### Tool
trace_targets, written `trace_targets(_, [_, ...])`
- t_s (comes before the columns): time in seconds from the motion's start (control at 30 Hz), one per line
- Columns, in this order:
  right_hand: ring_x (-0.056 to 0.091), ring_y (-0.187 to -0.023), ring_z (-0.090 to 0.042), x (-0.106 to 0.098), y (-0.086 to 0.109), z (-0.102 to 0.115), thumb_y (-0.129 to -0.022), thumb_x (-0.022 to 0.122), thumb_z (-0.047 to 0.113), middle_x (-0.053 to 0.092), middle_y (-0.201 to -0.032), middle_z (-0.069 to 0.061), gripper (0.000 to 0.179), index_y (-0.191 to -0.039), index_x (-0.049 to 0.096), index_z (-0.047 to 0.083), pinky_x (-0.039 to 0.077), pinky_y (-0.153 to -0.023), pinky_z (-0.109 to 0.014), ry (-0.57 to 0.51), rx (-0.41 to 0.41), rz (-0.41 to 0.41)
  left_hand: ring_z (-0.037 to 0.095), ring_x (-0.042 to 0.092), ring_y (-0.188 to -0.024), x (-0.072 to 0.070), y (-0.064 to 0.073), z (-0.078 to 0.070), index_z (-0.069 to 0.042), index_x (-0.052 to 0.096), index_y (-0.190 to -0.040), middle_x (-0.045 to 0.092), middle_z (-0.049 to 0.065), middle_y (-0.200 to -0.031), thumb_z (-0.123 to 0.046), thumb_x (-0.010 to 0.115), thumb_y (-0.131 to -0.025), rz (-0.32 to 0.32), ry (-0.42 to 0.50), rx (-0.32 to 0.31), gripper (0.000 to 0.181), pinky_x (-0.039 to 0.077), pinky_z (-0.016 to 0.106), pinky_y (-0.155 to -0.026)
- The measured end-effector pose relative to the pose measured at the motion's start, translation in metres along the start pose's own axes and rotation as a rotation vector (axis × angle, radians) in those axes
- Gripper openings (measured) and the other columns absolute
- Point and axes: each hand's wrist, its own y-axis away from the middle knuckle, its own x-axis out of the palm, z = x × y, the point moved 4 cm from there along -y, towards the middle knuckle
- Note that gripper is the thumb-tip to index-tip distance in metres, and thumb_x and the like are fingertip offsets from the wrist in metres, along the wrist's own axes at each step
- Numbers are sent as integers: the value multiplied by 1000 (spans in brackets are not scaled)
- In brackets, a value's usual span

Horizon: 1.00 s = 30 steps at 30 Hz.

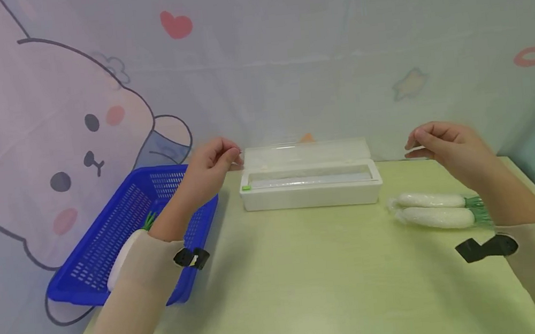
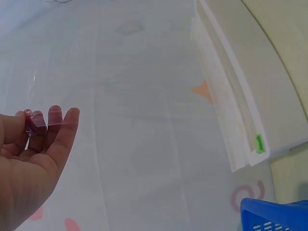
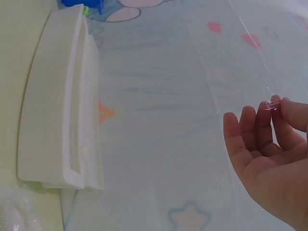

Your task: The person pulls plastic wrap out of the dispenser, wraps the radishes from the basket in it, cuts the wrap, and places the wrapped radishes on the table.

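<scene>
My left hand pinches a corner of clear cling film between thumb and fingers. At the other end my right hand pinches the film too. The film is so transparent that most of its span between the hands hardly shows. In the right wrist view, a bunched bit of cling film lies at the fingertips. Both hands are raised above the table, either side of a white cling film dispenser. Its lid stands up at the back, and a green slider sits at the left end.
On the left stands a blue basket with a white radish inside, partly hidden by my left arm. Two white radishes in clear film lie on the light green table at the right. A printed cloth hangs behind.
</scene>
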Motion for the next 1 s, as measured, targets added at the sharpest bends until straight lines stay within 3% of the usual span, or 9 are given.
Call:
trace_targets(0.13, [64,-90,-10,4,24,-13,-100,42,-3,64,-96,0,21,-100,63,0,50,-85,-17,23,-69,128,28,64,-95,5,23,8,3,56,-104,61,16,-95,-12,46,-102,47,-19,-14,19,50,43,-94])
trace_targets(0.23, [65,-87,-9,7,39,-26,-99,41,-5,66,-93,4,25,-99,64,4,50,-82,-16,105,-52,168,24,64,-92,10,38,18,4,57,-103,63,14,-94,-10,47,-101,91,-10,-24,17,51,42,-91])
trace_targets(0.37, [64,-88,-5,10,57,-47,-99,44,-3,67,-90,7,27,-100,67,10,48,-82,-14,180,40,206,22,63,-87,19,54,32,4,58,-102,62,13,-90,-5,48,-100,167,20,-38,14,54,37,-86])
trace_targets(0.67, [64,-85,-7,27,85,-94,-100,47,2,66,-87,12,27,-103,70,17,50,-81,-21,104,208,375,21,66,-89,44,84,70,-1,60,-98,65,8,-86,-9,49,-100,322,-20,-145,14,52,43,-88])
trace_targets(0.9, [65,-82,-10,34,100,-128,-99,50,7,67,-86,7,23,-103,63,-11,53,-77,-27,148,283,412,22,58,-81,67,98,98,-1,61,-92,63,5,-82,-9,52,-99,372,-55,-157,14,48,28,-72])
trace_targets(1.0, [64,-80,-9,35,103,-141,-99,51,8,68,-84,4,25,-101,62,-14,54,-74,-28,170,304,421,17,52,-74,78,102,108,0,62,-90,63,4,-79,-9,55,-97,365,-91,-162,14,44,24,-65])
